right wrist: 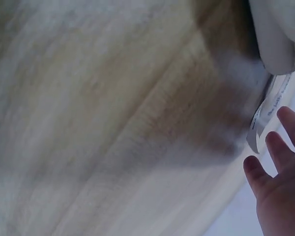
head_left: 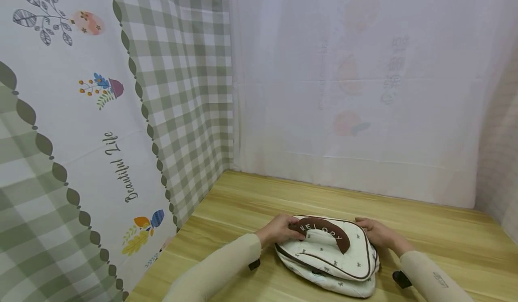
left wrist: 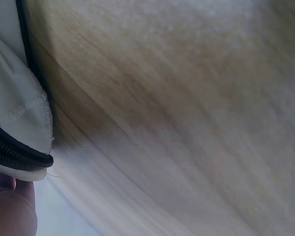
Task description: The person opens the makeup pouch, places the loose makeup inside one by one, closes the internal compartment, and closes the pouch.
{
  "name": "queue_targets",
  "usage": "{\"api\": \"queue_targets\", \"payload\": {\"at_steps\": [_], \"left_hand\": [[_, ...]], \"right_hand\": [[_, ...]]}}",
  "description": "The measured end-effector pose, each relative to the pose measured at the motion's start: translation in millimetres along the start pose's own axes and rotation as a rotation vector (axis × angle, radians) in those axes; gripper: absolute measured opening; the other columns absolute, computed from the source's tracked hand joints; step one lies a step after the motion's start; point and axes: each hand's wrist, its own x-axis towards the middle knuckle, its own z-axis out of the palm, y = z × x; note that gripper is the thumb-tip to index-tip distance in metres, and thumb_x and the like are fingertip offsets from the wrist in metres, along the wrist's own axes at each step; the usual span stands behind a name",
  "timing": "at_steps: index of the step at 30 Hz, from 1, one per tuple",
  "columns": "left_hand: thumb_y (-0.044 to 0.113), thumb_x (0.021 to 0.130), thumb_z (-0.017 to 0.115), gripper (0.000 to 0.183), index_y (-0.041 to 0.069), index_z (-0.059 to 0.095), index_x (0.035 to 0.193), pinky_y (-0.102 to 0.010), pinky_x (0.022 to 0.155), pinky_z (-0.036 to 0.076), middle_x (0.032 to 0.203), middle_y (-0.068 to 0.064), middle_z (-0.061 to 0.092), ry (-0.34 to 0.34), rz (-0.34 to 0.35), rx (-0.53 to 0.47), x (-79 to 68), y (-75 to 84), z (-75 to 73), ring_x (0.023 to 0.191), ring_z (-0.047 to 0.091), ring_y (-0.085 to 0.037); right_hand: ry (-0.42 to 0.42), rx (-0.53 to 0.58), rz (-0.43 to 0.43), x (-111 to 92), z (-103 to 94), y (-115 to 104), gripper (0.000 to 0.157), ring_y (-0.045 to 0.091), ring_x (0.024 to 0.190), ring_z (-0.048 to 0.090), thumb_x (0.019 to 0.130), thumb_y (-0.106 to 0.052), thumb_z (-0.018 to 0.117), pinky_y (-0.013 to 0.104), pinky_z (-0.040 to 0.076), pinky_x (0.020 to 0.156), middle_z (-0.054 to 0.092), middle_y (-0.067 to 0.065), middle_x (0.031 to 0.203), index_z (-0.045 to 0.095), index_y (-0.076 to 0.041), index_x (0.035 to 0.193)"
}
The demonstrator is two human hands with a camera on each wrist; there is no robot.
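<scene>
A white soft bag [head_left: 323, 252] with brown piping, small bow prints and a curved brown handle [head_left: 319, 225] lettered MELODY lies flattened on the table. My left hand [head_left: 281, 229] grips the bag's far left corner, fingers by the handle's end. In the left wrist view, fingertips [left wrist: 23, 189] are at the bag's edge beside a black zipper [left wrist: 14, 150]. My right hand [head_left: 378, 233] rests at the far right corner, fingers spread. In the right wrist view, those fingers [right wrist: 280, 150] are apart near a white printed label [right wrist: 260, 120] by the bag's edge.
The wood-grain table [head_left: 243, 198] extends behind and on both sides of the bag. A green checked curtain [head_left: 182, 68] hangs at the left, and a pale sheet [head_left: 291, 113] hangs behind the table. Black straps [head_left: 401, 279] are on both wrists.
</scene>
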Motion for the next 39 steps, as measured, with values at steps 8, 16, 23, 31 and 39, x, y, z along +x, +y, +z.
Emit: {"api": "queue_targets", "payload": {"at_steps": [8, 16, 23, 31, 39], "left_hand": [[0.019, 0.084, 0.081, 0.014, 0.015, 0.075, 0.096, -0.020, 0.073, 0.046, 0.085, 0.014, 0.069, -0.001, 0.015, 0.005, -0.7, 0.0, 0.3, 0.075, 0.056, 0.000], [0.022, 0.085, 0.081, 0.015, 0.016, 0.075, 0.097, -0.020, 0.073, 0.047, 0.088, 0.014, 0.069, 0.000, 0.013, 0.019, -0.9, 1.4, 0.5, 0.077, 0.056, 0.000], [0.025, 0.086, 0.079, 0.014, 0.019, 0.074, 0.097, -0.023, 0.070, 0.047, 0.087, 0.013, 0.067, -0.009, -0.061, -0.032, -1.2, 3.7, -0.3, 0.075, 0.057, -0.003], [0.029, 0.086, 0.079, 0.018, 0.015, 0.074, 0.097, -0.022, 0.065, 0.046, 0.082, 0.011, 0.066, -0.028, -0.092, 0.040, 0.0, 9.7, -0.8, 0.069, 0.055, -0.004], [0.029, 0.085, 0.080, 0.018, 0.015, 0.070, 0.080, -0.021, 0.054, 0.039, 0.068, 0.010, 0.061, -0.017, -0.061, 0.098, -1.6, 12.6, 0.1, 0.058, 0.046, -0.006]], "right_hand": [[0.040, -0.017, -0.025, 0, 2.4, 0, 0.024, 0.063, 0.122, 0.040, 0.094, -0.005, 0.060, 0.070, 0.035, 0.096, 0.047, 0.043, 0.130, 0.069, 0.006, 0.114], [0.191, -0.031, -0.028, -1, 7.8, -2, 0.011, 0.031, 0.104, 0.062, 0.093, -0.006, 0.065, 0.044, 0.051, 0.087, 0.066, 0.022, 0.112, 0.074, -0.003, 0.099], [0.281, -0.067, 0.052, -2, 7.8, -7, 0.019, 0.054, 0.112, 0.055, 0.093, -0.003, 0.060, 0.063, 0.041, 0.095, 0.063, 0.031, 0.117, 0.073, 0.007, 0.103], [0.318, -0.232, -0.002, -3, 5.5, -6, 0.012, 0.052, 0.107, 0.058, 0.090, -0.001, 0.065, 0.064, 0.044, 0.089, 0.064, 0.028, 0.114, 0.075, -0.002, 0.096], [0.350, -0.416, -0.013, -6, 0.2, -13, 0.010, 0.047, 0.102, 0.062, 0.088, -0.005, 0.069, 0.060, 0.049, 0.082, 0.067, 0.021, 0.109, 0.077, -0.006, 0.092]]}}
